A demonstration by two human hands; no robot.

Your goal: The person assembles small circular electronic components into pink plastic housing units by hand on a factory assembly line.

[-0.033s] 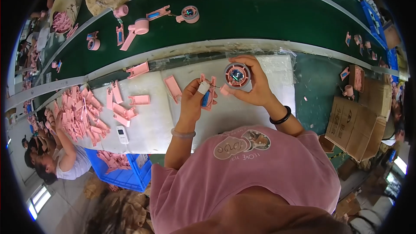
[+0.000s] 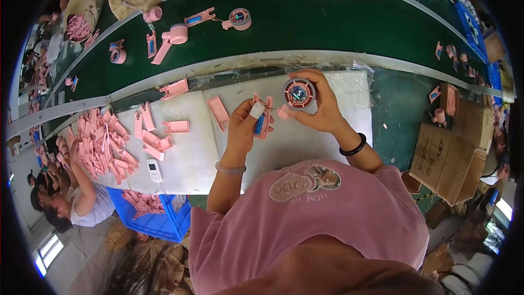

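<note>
My left hand (image 2: 240,124) is closed on an open pink handle shell (image 2: 268,110) with a blue battery (image 2: 259,125) inside. White wrap covers one of that hand's fingertips. Thin wires run from the shell to a round fan head (image 2: 299,96), grey-rimmed with a pink grille and a small lit display. Around the fan head's right side curl the fingers of my right hand (image 2: 327,110), and its short pink neck points toward the shell. Both pieces are held above the white padded worktop (image 2: 191,172). An empty pink handle cover (image 2: 218,112) lies just left of my left hand.
Pink shells (image 2: 103,145) are heaped on the worktop's left, near a white device (image 2: 154,170) with a small screen. A blue bin (image 2: 177,221) stands below. Fan assemblies (image 2: 178,33) rest on the green belt (image 2: 316,16). Cardboard boxes (image 2: 445,155) stand right; a co-worker (image 2: 87,202) sits left.
</note>
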